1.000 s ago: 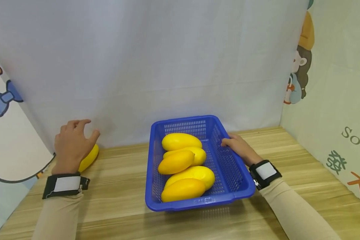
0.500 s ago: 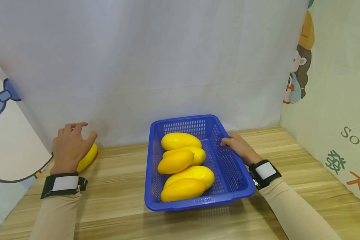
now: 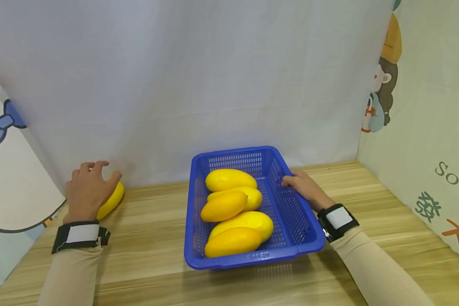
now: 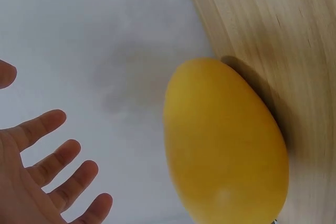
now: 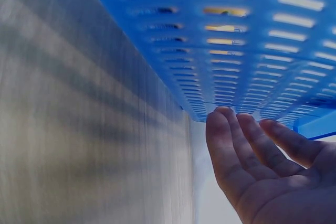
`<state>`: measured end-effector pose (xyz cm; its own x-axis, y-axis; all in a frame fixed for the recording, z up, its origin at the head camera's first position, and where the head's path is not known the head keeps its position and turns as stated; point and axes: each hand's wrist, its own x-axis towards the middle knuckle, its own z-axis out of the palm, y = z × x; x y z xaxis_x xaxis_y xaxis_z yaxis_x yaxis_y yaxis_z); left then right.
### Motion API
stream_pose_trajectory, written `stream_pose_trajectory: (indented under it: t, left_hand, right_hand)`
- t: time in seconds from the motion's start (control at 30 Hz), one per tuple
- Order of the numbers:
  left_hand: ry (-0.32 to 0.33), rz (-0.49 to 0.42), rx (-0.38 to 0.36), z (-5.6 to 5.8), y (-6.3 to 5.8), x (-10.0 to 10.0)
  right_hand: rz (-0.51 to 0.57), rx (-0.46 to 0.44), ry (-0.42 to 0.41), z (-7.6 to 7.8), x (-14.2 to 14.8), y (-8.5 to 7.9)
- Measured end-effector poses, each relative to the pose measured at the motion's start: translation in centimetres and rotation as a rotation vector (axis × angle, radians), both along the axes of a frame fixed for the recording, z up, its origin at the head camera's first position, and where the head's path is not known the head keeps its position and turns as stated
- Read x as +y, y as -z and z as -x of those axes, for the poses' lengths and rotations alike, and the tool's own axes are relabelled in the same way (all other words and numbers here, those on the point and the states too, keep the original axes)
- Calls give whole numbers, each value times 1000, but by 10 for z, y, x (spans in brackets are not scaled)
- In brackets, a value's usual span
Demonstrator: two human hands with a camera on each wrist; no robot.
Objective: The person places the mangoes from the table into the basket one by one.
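Observation:
My left hand [image 3: 87,191] is held over a single yellow mango [image 3: 114,200] at the table's back left, fingers spread and slightly bent. In the left wrist view, a gap separates these fingers [image 4: 63,153] from the mango [image 4: 226,145]. My right hand [image 3: 305,187] grips the right rim of a blue plastic basket [image 3: 317,238], thumb over the inside. Its other fingers [image 5: 247,145] lie against the slotted outer side [image 5: 236,66] in the right wrist view. Several yellow mangoes [image 3: 231,180] lie inside the basket, mostly along its left; one rests on top of another [image 3: 225,206].
The wood-grain table [image 3: 149,246] runs back to a white cloth [image 3: 168,102]. A printed panel [image 3: 417,140] stands at the right and another printed panel [image 3: 15,178] at the left. The basket's near end casts a shadow on the tabletop.
My left hand has sunk a little lower and slightly left, nearer the single mango. The right hand, the basket and the mangoes in it have stayed put.

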<state>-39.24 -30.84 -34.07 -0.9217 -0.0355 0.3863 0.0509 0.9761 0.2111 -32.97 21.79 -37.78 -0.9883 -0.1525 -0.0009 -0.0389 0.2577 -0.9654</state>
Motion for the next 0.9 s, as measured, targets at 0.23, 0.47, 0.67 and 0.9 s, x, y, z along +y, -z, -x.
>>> stream_pose_trajectory:
  t: [0.23,0.47,0.67,0.9]
  left_hand:
    - [-5,-11,-20,3,7,-5]
    - [-13,-18,-66,7,15,-11]
    - [-22,-2,-114,10,24,-19]
    - [-14,3,-153,14,40,-26]
  right_hand:
    - [6,-4,-3,-1,-1,-1]
    - [12,-9,-4,-2,-1,-2]
    - [13,-13,-4,-2,-2,-2]
    - [9,-11,-7,0,-2,-1]
